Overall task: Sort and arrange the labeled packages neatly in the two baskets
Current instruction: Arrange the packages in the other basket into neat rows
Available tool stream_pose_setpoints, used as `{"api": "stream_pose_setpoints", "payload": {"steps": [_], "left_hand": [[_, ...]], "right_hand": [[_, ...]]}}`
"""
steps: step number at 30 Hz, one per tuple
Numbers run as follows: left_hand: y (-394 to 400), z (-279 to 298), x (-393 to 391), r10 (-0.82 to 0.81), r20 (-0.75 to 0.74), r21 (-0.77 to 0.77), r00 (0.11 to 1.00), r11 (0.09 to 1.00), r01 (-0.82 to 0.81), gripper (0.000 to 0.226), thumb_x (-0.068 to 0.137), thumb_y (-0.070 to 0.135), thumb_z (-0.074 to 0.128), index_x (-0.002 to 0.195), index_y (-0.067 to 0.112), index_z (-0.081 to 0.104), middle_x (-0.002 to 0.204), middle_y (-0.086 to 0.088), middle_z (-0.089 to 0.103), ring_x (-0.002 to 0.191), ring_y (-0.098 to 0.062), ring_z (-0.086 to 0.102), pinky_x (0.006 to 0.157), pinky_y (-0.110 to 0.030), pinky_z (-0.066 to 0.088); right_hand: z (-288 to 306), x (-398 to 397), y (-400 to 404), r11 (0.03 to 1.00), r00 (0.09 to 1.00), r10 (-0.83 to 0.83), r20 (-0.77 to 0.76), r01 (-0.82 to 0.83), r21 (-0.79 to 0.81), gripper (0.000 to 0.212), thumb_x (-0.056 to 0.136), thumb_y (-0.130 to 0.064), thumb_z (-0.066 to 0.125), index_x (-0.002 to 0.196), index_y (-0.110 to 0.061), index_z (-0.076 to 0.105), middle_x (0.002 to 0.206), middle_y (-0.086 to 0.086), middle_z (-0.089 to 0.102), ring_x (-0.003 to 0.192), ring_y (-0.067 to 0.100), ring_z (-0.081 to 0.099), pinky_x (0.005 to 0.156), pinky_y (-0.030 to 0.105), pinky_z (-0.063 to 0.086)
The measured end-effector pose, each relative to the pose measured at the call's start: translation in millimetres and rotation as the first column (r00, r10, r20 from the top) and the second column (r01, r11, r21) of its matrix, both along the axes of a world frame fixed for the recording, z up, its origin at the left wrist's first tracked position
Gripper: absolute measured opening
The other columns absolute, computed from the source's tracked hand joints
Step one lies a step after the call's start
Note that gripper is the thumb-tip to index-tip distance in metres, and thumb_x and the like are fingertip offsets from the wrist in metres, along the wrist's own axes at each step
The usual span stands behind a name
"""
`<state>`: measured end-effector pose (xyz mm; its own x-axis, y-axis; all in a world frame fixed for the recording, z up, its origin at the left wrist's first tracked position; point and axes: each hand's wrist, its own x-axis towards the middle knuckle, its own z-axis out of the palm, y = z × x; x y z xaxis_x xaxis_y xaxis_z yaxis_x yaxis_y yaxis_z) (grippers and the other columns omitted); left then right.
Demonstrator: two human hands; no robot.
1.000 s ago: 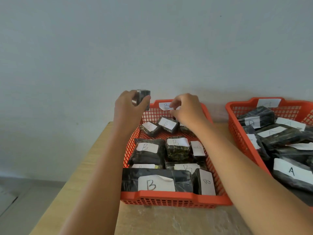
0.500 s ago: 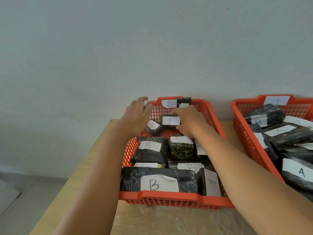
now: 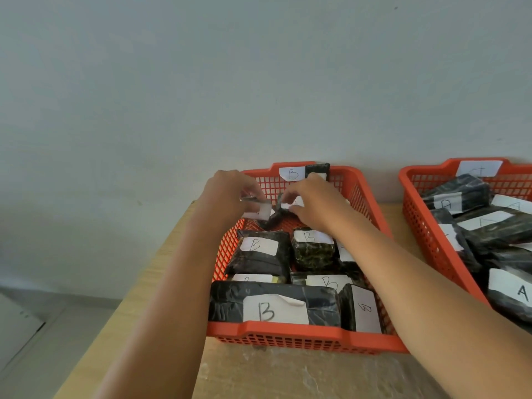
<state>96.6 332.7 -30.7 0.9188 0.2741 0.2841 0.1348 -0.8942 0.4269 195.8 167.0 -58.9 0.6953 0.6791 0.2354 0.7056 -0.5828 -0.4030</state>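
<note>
Head view shows the left hand (image 3: 230, 194) pinching a small package (image 3: 260, 212) by its white label, while the right hand (image 3: 313, 203) has its fingers curled round another small package (image 3: 290, 203) just beside it. Both sit at the far end of the B basket (image 3: 302, 331), above larger B-labelled packages (image 3: 275, 308) lying nearer the wrists. Well right of the right hand stands the A basket (image 3: 417, 226).
</note>
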Motion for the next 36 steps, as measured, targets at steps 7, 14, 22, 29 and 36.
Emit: {"api": "stream_pose_setpoints", "payload": {"steps": [7, 14, 22, 29, 36], "left_hand": [[-2.2, 1.1, 3.4, 0.1, -0.029, 0.125, 0.995, 0.988, -0.096, 0.035, 0.1, 0.012, 0.063, 0.135, 0.013, 0.066, 0.127, -0.007, 0.069, 0.113, -0.022, 0.064, 0.1, -0.037, 0.053], [-5.7, -1.9, 0.5, 0.068, -0.095, 0.06, 0.993, 0.996, -0.063, 0.032, 0.1, 0.008, 0.061, 0.129, 0.019, 0.066, 0.13, -0.002, 0.068, 0.12, -0.022, 0.061, 0.095, -0.032, 0.055], [-6.0, -11.3, 9.2, 0.05, -0.286, 0.15, 0.957, 0.989, -0.007, 0.033, 0.099, 0.004, 0.062, 0.125, 0.023, 0.071, 0.131, 0.0, 0.065, 0.121, -0.02, 0.058, 0.099, -0.033, 0.049], [0.0, -13.7, 17.8, 0.035, -0.255, 0.255, 0.966, 0.966, 0.033, 0.024, 0.096, 0.017, 0.069, 0.117, 0.029, 0.074, 0.128, 0.009, 0.069, 0.13, -0.014, 0.056, 0.127, -0.051, 0.0], [-6.3, 3.9, 34.3, 0.069, -0.206, 0.538, 0.976, 0.841, 0.054, 0.055, 0.092, 0.0, 0.067, 0.124, 0.045, 0.069, 0.123, -0.001, 0.062, 0.105, -0.023, 0.064, 0.094, -0.034, 0.054]], "right_hand": [[-9.6, -6.7, 16.0, 0.994, 0.991, 0.071, -0.114, -0.08, -0.077, 0.033, 0.099, -0.019, 0.058, 0.13, -0.031, 0.056, 0.129, 0.005, 0.053, 0.119, 0.026, 0.053, 0.1, 0.042, 0.047], [-5.0, -8.1, 16.7, 0.942, 0.965, 0.143, -0.221, -0.201, -0.269, 0.049, 0.095, -0.006, 0.045, 0.121, -0.039, 0.07, 0.15, -0.006, 0.045, 0.138, 0.028, 0.024, 0.115, 0.052, 0.023], [-0.7, 5.4, 4.6, 0.99, 0.995, -0.092, 0.031, 0.094, -0.101, 0.033, 0.084, -0.001, 0.061, 0.106, -0.023, 0.072, 0.132, 0.0, 0.055, 0.126, 0.023, 0.04, 0.1, 0.044, 0.045], [-3.6, 12.6, -5.0, 0.945, 0.981, -0.155, 0.117, 0.182, -0.274, 0.048, 0.085, -0.018, 0.075, 0.131, -0.017, 0.058, 0.13, 0.005, 0.059, 0.129, 0.028, 0.044, 0.1, 0.049, 0.048], [-2.5, 10.5, -6.2, 0.951, 0.973, -0.196, 0.118, 0.218, -0.22, 0.03, 0.089, 0.003, 0.056, 0.115, -0.012, 0.059, 0.118, 0.008, 0.06, 0.122, 0.029, 0.043, 0.095, 0.046, 0.05]]}}
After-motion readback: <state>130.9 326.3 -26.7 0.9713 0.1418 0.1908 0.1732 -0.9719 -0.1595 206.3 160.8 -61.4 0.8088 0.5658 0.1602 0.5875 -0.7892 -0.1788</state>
